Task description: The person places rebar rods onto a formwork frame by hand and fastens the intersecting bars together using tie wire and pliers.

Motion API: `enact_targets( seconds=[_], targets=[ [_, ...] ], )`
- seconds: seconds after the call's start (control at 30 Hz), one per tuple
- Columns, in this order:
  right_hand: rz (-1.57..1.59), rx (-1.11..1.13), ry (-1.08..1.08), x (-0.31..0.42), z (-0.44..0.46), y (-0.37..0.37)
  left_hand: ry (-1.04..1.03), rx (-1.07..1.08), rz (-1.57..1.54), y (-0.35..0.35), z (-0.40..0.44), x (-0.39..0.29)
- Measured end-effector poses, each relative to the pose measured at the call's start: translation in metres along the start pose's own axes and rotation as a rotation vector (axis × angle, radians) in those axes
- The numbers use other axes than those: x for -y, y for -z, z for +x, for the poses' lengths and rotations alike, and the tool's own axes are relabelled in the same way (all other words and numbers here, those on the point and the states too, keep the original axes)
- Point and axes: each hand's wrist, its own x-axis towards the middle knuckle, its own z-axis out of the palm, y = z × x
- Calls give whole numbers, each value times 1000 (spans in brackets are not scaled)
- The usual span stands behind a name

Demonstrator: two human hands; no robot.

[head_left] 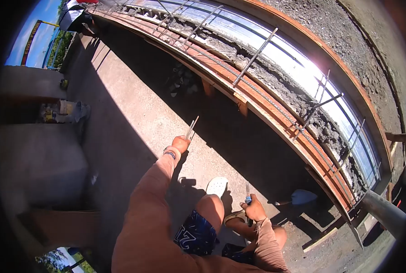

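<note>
My left hand is stretched forward over the sunlit concrete floor, closed round a few thin straight rods that stick out past the fingers. Close to my knees, my right hand is wrapped round a slim tool with a blue and black handle; a narrow metal end points away from me. The tool's exact kind is too small to make out. To the right of that hand, a trowel with a broad pale blade lies on the shaded ground.
A curved wooden form with rebar and rough concrete runs along the right. A grey pipe stands at lower right. A bucket is at the left. Another person is at the far top left. My white shoe rests on the floor.
</note>
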Motion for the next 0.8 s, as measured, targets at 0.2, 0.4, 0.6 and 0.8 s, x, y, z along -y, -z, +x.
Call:
enact_targets(
  seconds=[0.2, 0.4, 0.6, 0.8],
  targets=[
    [86, -74, -17, -23, -27, -67, 139, 191, -110, -4, -73, 21],
    [1363, 441, -321, -16, -104, -82, 402, 425, -378, 55, -243, 55],
    [1479, 507, -337, 63, -203, -21, 165, 577, 194, 89, -373, 184],
    [1426, 42, -345, 67, -202, 39, 591, 400, -162, 165, -421, 176]
  ],
)
